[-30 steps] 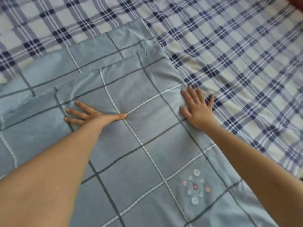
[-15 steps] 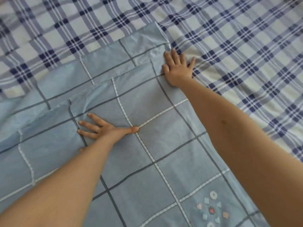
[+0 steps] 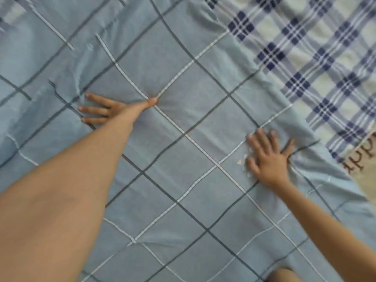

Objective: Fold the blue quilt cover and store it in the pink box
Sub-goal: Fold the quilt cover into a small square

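- Head view is showing the blue quilt cover [image 3: 183,84] lying spread flat beneath both of my hands, its dark and white grid lines running slantwise.
- I am pressing my left hand [image 3: 114,109] flat on the cover, fingers straight and spread and pointing away to my left. The thumb is stretching onto a crossing of white lines, and the hand is gripping nothing.
- I am laying my right hand [image 3: 268,159] palm down on the cover too, fingers straight and fanned, holding nothing.
- My hands are resting well apart, with several grid squares lying between them.
- A cluster of small pale stitched shapes [image 3: 242,162] is peeking out at the thumb side of my right hand, partly under it.
- Beyond my right hand, the cover's edge is lying on a navy-and-white plaid bed sheet [image 3: 305,47].
- To the right of my right hand, a beige cloth with dark lettering [image 3: 364,167] is lying at the frame's edge. The letters are being cut off, so I cannot read them.
- Soft folds are creasing the cover just beyond my left fingertips.
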